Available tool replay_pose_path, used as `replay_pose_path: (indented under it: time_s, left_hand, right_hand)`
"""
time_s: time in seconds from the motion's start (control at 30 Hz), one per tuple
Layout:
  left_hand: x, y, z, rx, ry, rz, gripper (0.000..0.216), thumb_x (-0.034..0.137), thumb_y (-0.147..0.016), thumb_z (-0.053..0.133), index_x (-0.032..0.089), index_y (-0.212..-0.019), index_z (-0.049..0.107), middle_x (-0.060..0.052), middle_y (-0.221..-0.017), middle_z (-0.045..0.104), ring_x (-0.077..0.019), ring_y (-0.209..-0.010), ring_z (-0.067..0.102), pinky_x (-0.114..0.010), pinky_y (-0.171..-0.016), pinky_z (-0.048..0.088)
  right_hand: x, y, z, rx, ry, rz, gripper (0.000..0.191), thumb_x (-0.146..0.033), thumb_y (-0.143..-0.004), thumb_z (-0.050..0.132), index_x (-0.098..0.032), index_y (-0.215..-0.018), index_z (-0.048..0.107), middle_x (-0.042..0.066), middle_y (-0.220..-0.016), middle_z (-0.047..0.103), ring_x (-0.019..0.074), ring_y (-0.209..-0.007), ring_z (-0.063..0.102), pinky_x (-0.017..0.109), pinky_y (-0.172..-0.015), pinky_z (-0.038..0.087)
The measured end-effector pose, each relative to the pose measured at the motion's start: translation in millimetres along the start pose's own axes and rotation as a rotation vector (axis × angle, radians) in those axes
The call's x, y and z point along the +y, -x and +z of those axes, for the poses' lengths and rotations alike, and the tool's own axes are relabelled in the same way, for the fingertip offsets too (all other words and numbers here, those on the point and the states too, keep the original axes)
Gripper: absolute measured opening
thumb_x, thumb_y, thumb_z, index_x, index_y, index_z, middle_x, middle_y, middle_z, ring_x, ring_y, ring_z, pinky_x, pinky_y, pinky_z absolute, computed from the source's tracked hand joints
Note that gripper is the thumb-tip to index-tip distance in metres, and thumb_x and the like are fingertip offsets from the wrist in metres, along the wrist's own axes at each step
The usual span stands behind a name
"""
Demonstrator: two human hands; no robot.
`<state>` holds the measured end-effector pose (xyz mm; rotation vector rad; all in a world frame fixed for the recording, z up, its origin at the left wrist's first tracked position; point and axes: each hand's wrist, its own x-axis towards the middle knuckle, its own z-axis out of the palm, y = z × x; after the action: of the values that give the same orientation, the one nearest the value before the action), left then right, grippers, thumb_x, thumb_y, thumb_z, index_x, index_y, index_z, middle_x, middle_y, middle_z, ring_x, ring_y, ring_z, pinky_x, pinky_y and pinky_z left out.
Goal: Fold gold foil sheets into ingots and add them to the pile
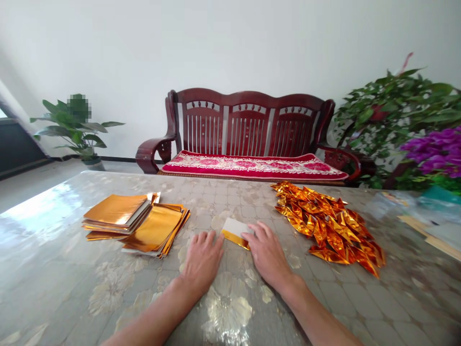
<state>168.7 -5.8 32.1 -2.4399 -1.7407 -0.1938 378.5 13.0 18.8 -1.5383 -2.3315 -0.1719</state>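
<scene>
Your left hand [202, 259] lies flat on the table [54, 288], palm down, fingers spread a little. Its fingertips touch the left edge of a small folded paper [235, 229]. Your right hand [268, 254] is flat too, and its fingers press on the right side of that paper. Neither hand is closed around anything; both just rest on top.

The folded paper sits in the middle of the table, just past your fingers. It is white on top with a shiny gold strip along its near edge.

To the left lies a stack of flat gold sheets [139, 220]. To the right lies a pile of folded gold pieces [331, 226], close to your right hand.

Far behind the table stands a dark red wooden bench [248, 129] with a red cushion. A green plant [77, 127] stands far left.
</scene>
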Motion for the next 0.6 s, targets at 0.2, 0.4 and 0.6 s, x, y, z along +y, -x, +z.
replay_pose_path:
  time_s: [0.2,0.4,0.6]
  left_hand:
    - [-1.5,-14.3,2.2,0.055,0.049,-0.051,0.035,0.029,-0.096,0.052,0.028,-0.130,0.056,-0.009,-0.125,0.059,-0.0285,-0.108,0.055,-0.042,-0.090,0.043]
    - [22.6,-5.4,-1.3,0.047,0.243,0.025,0.023,0.030,-0.099,0.047,0.023,-0.114,0.062,-0.006,-0.114,0.063,-0.0237,-0.103,0.058,-0.038,-0.091,0.046]
    - [16.2,-7.7,2.1,0.059,0.298,0.021,0.027,0.035,-0.092,0.059,0.023,-0.117,0.063,-0.005,-0.112,0.065,-0.0258,-0.103,0.057,-0.039,-0.090,0.045]
  right_hand:
    - [-15.9,0.4,-18.2,-0.076,-0.023,-0.033,0.022,-0.021,-0.097,0.049,-0.026,-0.110,0.067,0.005,-0.106,0.064,0.0216,-0.101,0.053,0.034,-0.087,0.038]
    - [-32.4,3.4,-20.9,-0.087,-0.030,-0.029,0.016,-0.020,-0.095,0.054,-0.024,-0.100,0.068,0.005,-0.096,0.063,0.0213,-0.093,0.055,0.033,-0.080,0.036]
    - [-27.4,7.7,-13.8,-0.087,-0.235,0.016,0.023,-0.012,-0.092,0.052,-0.026,-0.094,0.071,0.001,-0.089,0.065,0.0168,-0.086,0.060,0.028,-0.076,0.042]
